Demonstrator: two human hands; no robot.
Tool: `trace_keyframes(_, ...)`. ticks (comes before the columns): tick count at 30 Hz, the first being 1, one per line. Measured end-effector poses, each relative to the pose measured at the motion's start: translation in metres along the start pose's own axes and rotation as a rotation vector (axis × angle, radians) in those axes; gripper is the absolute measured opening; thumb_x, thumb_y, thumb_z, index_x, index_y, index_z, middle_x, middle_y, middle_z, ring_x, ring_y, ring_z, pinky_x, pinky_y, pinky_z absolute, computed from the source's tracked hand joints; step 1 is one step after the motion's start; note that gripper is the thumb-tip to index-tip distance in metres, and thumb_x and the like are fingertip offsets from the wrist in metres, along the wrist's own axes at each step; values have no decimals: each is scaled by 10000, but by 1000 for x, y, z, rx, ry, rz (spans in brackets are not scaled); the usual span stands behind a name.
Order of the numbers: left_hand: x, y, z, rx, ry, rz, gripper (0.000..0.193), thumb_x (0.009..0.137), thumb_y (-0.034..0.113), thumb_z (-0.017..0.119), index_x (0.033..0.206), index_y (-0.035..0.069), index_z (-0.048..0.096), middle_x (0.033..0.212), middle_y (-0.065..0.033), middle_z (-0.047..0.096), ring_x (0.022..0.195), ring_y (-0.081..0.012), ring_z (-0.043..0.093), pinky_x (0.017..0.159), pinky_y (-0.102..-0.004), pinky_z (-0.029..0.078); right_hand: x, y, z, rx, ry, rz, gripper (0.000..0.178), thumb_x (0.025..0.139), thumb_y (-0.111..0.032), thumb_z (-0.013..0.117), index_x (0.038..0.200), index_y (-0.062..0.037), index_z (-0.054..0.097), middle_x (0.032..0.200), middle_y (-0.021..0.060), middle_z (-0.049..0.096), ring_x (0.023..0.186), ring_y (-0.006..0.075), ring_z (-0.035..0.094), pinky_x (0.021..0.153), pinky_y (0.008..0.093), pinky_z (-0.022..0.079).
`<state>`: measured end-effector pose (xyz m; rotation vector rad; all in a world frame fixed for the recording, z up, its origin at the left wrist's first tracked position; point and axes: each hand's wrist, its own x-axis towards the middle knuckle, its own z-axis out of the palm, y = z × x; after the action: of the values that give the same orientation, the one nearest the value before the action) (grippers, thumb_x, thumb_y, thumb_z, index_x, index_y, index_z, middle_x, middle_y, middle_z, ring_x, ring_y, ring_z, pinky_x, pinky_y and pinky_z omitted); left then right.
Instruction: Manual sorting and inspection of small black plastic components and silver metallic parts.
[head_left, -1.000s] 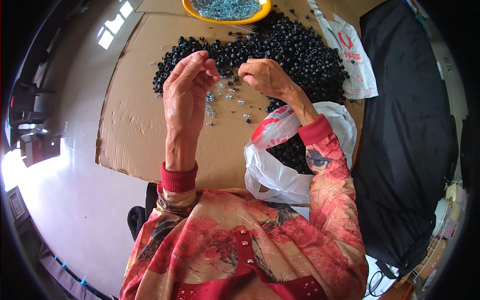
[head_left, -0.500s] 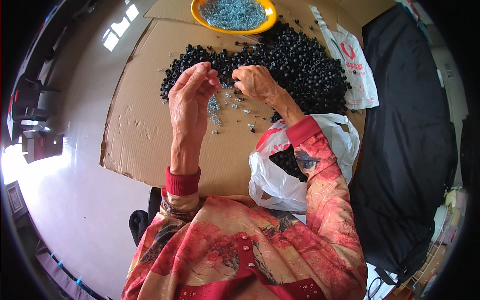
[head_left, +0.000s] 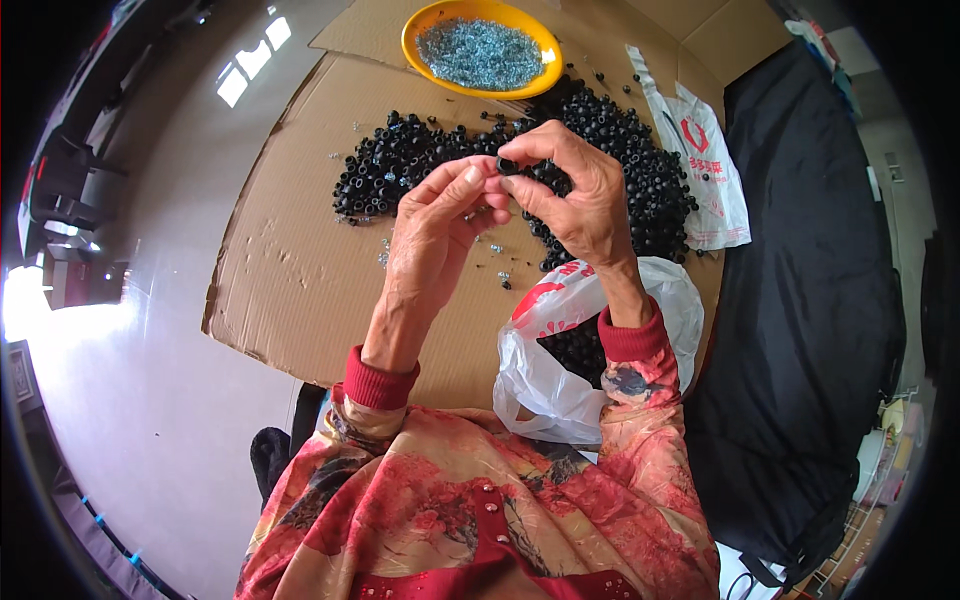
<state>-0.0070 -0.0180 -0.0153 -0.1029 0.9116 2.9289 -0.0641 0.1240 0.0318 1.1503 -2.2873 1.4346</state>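
Note:
My right hand [head_left: 583, 195] pinches a small round black cap [head_left: 508, 167] between thumb and forefinger, over the cardboard. The fingertips of my left hand [head_left: 428, 228] are pressed together right beside that cap. Whatever they hold, if anything, is too small and hidden to name. Behind and beneath both hands spreads a large pile of black caps [head_left: 640, 172]. A few tiny clear-blue pieces [head_left: 503, 277] lie scattered on the cardboard below my fingers.
A yellow bowl [head_left: 553, 66] of small clear-blue pieces [head_left: 480, 53] stands at the far side of the cardboard sheet [head_left: 280, 250]. Near my right forearm sits an open white plastic bag [head_left: 540, 395] with black caps inside. Another white bag [head_left: 718, 205] lies flat by black fabric [head_left: 805, 260].
My right hand has risen from the pile with a black cap and turned toward my left hand. My left hand has shifted right, and the fingertips now meet.

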Motion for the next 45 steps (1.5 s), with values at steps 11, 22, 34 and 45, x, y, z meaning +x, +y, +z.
trace_keyframes(11,-9,-4,1,-328,-212,-82,244,892,231,540,1020,28,581,977,-58,616,874,-168,596,829,-376,474,4,-34,-8,-59,-38,-151,313,660,-31,712,957,-46,615,905,92,590,831,249,587,752,339,491)
trace_keyframes(22,-12,3,0,-195,-332,15,250,899,209,539,1061,19,561,975,-58,589,908,-153,571,872,-389,454,11,-42,-8,-142,-123,-244,270,704,-56,690,967,-30,634,975,121,605,872,235,599,775,312,479)
trace_keyframes(34,-13,-6,8,-254,-234,-36,211,900,199,540,1051,51,555,919,-27,596,878,-143,588,833,-383,481,6,-33,-7,-104,-98,-207,219,726,-78,674,941,-43,647,963,109,615,877,231,610,765,312,483)
trace_keyframes(45,0,15,-19,-261,-188,130,189,872,187,536,973,37,592,939,-67,615,870,-167,586,820,-361,476,19,-17,4,114,-96,-22,237,747,-76,686,981,-64,653,897,38,637,815,112,591,730,251,480)
